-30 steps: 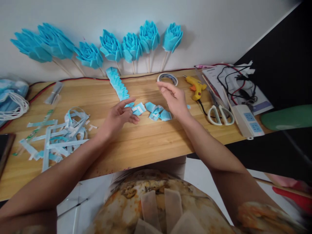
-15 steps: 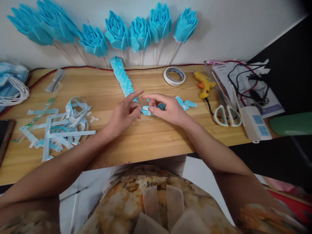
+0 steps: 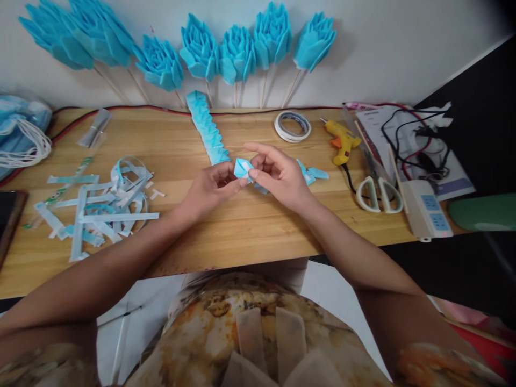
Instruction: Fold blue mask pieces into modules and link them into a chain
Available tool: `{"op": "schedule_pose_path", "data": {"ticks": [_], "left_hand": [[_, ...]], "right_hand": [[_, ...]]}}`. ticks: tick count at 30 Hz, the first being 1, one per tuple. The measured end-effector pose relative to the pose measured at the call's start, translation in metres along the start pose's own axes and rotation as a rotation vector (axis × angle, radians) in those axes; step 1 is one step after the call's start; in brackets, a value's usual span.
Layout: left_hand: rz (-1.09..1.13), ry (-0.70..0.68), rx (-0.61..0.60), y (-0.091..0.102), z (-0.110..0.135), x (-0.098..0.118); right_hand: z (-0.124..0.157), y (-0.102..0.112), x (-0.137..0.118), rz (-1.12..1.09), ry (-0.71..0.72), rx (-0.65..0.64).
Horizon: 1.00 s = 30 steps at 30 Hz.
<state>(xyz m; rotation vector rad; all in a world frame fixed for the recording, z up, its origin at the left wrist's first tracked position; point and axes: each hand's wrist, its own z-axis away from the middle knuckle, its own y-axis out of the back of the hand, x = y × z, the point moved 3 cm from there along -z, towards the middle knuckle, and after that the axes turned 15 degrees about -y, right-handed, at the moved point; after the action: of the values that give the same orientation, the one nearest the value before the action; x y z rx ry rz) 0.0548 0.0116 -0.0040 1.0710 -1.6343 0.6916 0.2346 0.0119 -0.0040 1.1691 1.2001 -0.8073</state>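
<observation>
A small folded blue petal with a white strip [image 3: 242,168] is held up between my two hands, above the wooden table. My right hand [image 3: 281,174] pinches its right side with thumb and fingers; the index finger reaches out above it. At its left edge, my left hand [image 3: 213,189] is closed, with curled fingers and the thumb tip against the petal. Behind the hands lies a long row of overlapping folded blue petals [image 3: 207,129]. More blue pieces [image 3: 316,173] lie just right of my right hand, partly hidden by it.
Several blue flowers on sticks [image 3: 237,54] lean against the wall. Cut strips [image 3: 100,215] lie in a pile at left. On the right are a tape roll [image 3: 293,127], a yellow glue gun [image 3: 342,141], scissors [image 3: 379,194] and a power strip [image 3: 427,209].
The petal has been raised and turned, so its pointed folded face shows. My left index finger has curled in from pointing outward. The whole view has shifted slightly.
</observation>
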Motion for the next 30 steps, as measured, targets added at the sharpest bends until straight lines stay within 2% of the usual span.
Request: {"op": "schedule_pose_path", "data": {"ticks": [6,10,19,24,30], "left_hand": [[-0.004,0.03,0.059,0.0043,-0.0009,-0.0021],[-0.069,0.027,0.019,0.0046,-0.0002,-0.0037],[-0.212,0.016,-0.089,0.0022,0.0013,-0.0017],[-0.203,0.004,-0.052,0.0027,0.0018,-0.0059],[-0.169,0.024,-0.04,0.0038,0.0016,-0.0054]], "right_hand": [[0.0006,-0.0011,-0.0002,0.004,-0.028,-0.055],[0.0008,0.0006,-0.0014,-0.007,-0.067,-0.074],[-0.0012,0.0016,0.0018,0.002,-0.082,0.002],[-0.0008,0.0035,0.001,0.004,-0.083,0.028],[-0.0013,0.0043,0.001,-0.053,-0.128,-0.027]]}}
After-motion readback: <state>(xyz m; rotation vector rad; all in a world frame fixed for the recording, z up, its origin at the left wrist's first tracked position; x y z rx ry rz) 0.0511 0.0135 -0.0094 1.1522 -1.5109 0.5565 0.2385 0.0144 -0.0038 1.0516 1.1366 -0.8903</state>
